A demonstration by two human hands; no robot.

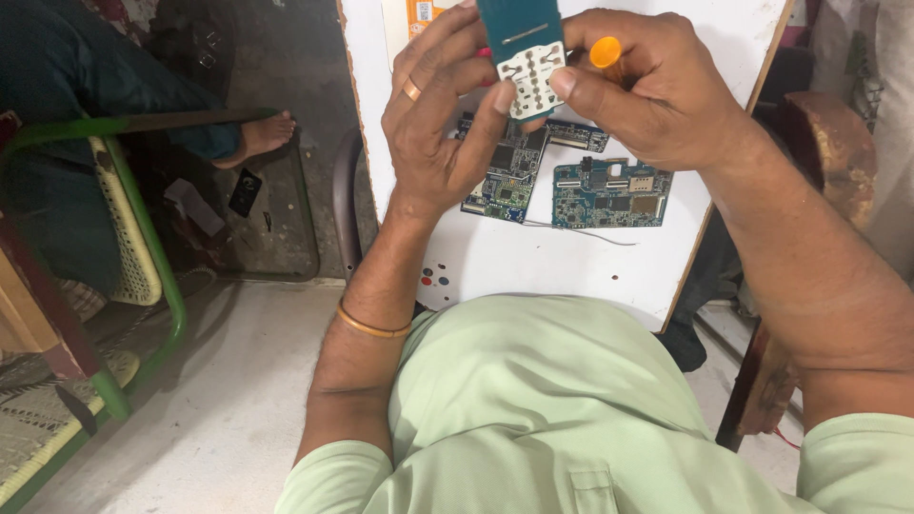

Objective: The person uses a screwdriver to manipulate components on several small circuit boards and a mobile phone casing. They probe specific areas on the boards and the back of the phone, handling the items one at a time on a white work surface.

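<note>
My left hand and right hand pinch the keypad board by its edges; it's light, stiff, fragile. Right fingers also clench an orange-handled tool.

A single head-worn camera looks steeply down and forward over the wearer's pale green shirt, close enough that both raised hands fill the upper middle of the view above the white counter, with bare floor and a green chair frame at the left.
</note>
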